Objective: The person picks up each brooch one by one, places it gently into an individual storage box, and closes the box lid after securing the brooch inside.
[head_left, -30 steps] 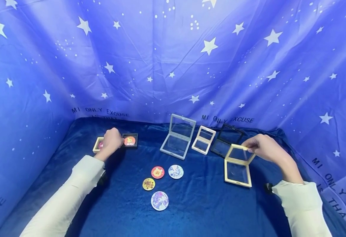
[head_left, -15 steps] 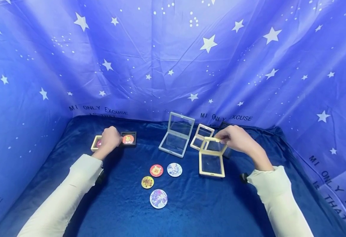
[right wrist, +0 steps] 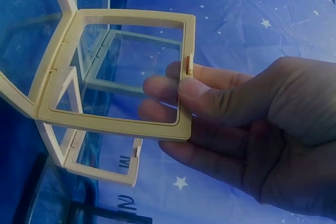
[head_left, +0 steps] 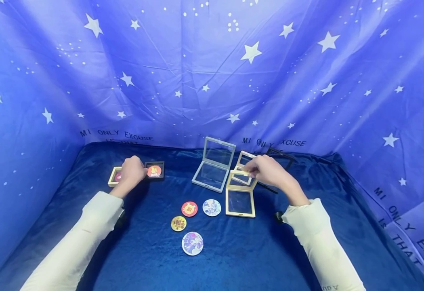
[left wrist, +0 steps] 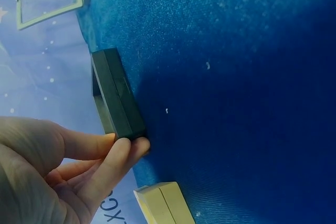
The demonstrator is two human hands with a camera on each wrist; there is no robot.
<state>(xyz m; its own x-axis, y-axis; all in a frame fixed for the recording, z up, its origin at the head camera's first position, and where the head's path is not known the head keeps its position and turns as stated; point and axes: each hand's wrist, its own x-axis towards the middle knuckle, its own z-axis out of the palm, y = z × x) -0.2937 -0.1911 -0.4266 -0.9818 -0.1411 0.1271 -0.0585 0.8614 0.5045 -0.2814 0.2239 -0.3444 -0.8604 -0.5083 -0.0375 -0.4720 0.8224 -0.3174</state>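
Observation:
My left hand [head_left: 132, 169] pinches one end of a small black display case [left wrist: 119, 95] between thumb and fingers. An orange round badge [head_left: 154, 171] shows inside that case in the head view. Beside it is a small cream display case [left wrist: 167, 203] with a dark pink badge, partly hidden by the hand. My right hand [head_left: 268, 173] grips the lid edge of an unfolded pale yellow display frame [right wrist: 115, 124], thumb on one side and fingertips behind the clear film. This frame hangs unfolded in front of a white frame [head_left: 247, 154].
Several loose round badges lie mid-cloth: red [head_left: 189, 209], blue-white [head_left: 211, 207], yellow [head_left: 178, 223] and purple [head_left: 192, 243]. A grey-blue frame [head_left: 208, 184] stands unfolded at the back. A black frame [head_left: 286, 155] is partly behind the right hand. A starry curtain [head_left: 183, 48] encloses the table.
My right hand has carried the pale yellow frame leftward, from the right side to near the blue-white badge. The left hand stays at the black case; the view shifts slightly.

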